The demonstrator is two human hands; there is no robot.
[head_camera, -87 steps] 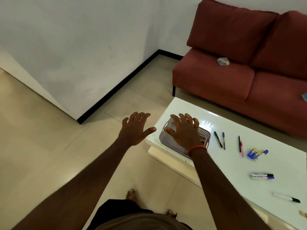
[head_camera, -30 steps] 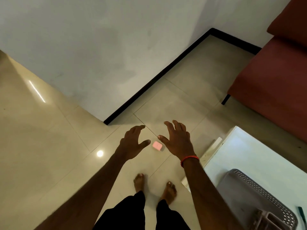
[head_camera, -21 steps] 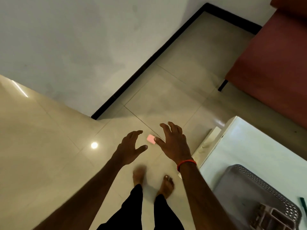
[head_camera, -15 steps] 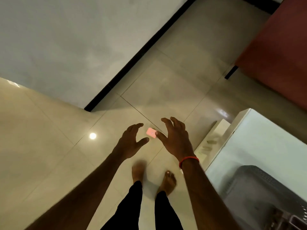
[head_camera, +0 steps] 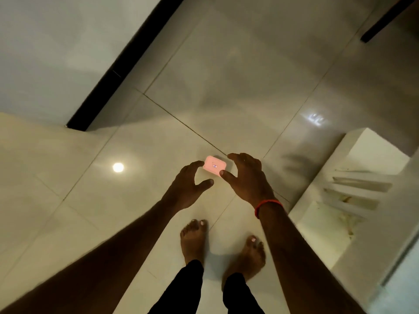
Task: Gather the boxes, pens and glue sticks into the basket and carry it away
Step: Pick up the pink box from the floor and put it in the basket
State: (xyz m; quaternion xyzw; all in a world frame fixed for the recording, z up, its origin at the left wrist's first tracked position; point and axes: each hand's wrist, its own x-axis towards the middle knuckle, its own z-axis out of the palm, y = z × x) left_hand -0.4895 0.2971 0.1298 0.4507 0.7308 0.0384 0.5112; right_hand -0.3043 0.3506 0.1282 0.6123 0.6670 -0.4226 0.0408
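Note:
A small pink box (head_camera: 214, 166) lies flat on the glossy floor tiles, ahead of my bare feet. My left hand (head_camera: 190, 184) hovers just left of it, fingers loosely curved, thumb spread, holding nothing. My right hand (head_camera: 246, 175), with a red band on the wrist, hovers at the box's right side, fingers arched over its far edge and thumb near its lower corner. Whether either hand touches the box I cannot tell. Basket, pens and glue sticks are out of view.
The white low table's base (head_camera: 353, 200) rises at the right, close to my right arm. A white wall with a black skirting (head_camera: 118, 71) runs across the upper left. A dark sofa leg (head_camera: 376, 28) shows at the top right. A ceiling light reflects on the floor (head_camera: 118, 167).
My view has tilted down and closer to the floor; the basket and table top left the frame. Both hands have dropped towards the pink box and now flank it.

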